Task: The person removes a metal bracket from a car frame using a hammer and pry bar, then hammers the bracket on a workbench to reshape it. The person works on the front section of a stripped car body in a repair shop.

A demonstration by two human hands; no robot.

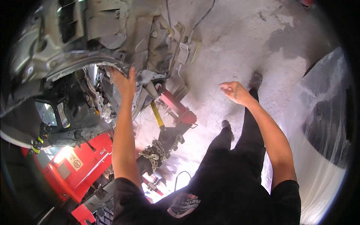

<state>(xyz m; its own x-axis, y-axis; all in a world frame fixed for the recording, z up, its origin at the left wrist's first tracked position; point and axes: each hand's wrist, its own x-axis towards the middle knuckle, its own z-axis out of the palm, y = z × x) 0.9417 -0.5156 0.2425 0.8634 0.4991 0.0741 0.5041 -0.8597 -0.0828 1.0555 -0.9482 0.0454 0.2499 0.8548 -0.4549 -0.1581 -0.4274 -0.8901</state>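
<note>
My left hand [126, 85] is at the torn lower edge of a grey car body panel [108, 37] in the upper left. Its thumb lies apart, against the outside of the edge, while the fingers reach behind the rim and are partly hidden. Below that edge an opening shows crumpled metal [103, 99] and dark inner parts. My right hand [235, 93] hangs in the air over the floor, away from the car. Its fingers are curled in and slightly blurred, and nothing shows in them.
A red and black pulling frame [180, 108] with a yellow bar [157, 114] and a chain [153, 154] stands beside the car. A red cabinet [84, 161] is at lower left. A cable with a grey box [183, 52] lies on the floor. Clear plastic sheeting [315, 150] hangs at right.
</note>
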